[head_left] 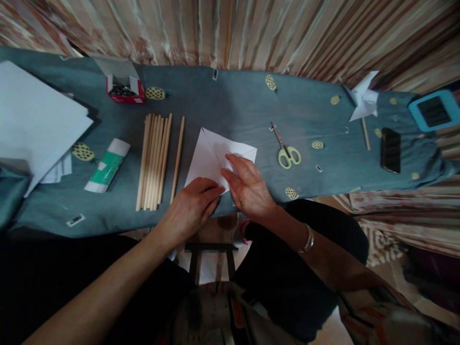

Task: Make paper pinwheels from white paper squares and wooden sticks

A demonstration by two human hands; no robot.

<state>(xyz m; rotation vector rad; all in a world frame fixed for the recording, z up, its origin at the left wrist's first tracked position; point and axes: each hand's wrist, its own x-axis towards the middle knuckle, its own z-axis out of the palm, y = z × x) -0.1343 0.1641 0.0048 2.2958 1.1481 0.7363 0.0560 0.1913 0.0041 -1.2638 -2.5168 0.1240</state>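
A white square sheet of paper lies on the cloth in front of me, with dark diagonal lines running inward from its two far corners; I cannot tell if they are cuts or creases. At its near edge, my left hand has its fingers closed on the paper. Over the paper's right half rests my right hand, thumb and fingers stretched out, touching near the middle and hiding that part. A single wooden stick lies just left of the paper. To the right are scissors with pale green handles.
Left of the stick lie a bundle of wooden sticks, a green-and-white glue stick, a red box of small dark items and stacked white paper. Far right: a paper pinwheel, a phone and a blue-framed device.
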